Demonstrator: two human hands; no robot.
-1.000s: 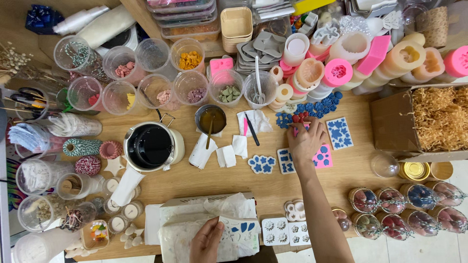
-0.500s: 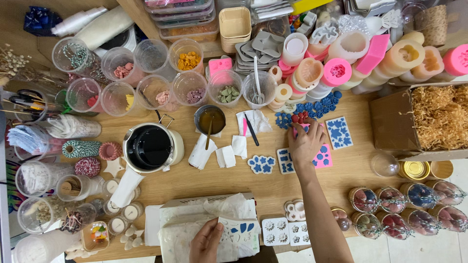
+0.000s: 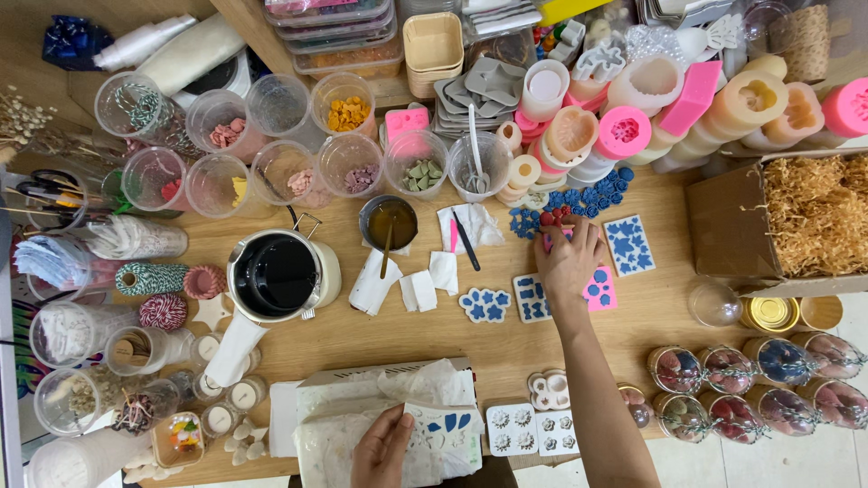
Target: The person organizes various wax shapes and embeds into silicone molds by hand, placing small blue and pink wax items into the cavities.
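A: Two hands in view. Right hand [image 3: 568, 260] reaches far across the table [image 3: 362, 330], fingers spread flat, pressing on the pink mold [image 3: 597, 291] with blue flower shapes.

B: Clamped on it?

A: No, palm down on top, not wrapped around. Mold lies flat, mid-right of the table, partly hidden under the hand.

B: Neighbours?

A: White mold with blue shapes [image 3: 629, 245] just right of the fingers, small blue-filled mold [image 3: 532, 298] touching near the wrist, loose blue flower pieces [image 3: 588, 197] just beyond the fingertips.

B: Left hand?

A: Left hand [image 3: 384, 447] at the near edge, fingers curled, resting on crumpled white paper [image 3: 398, 398] beside a white sheet with blue leaf shapes [image 3: 448, 432]. Can't tell if it pinches anything.

B: Other stuff?

A: Black-lined pot [image 3: 278, 271] mid-left, cardboard box of shredded paper [image 3: 796, 221] far right.
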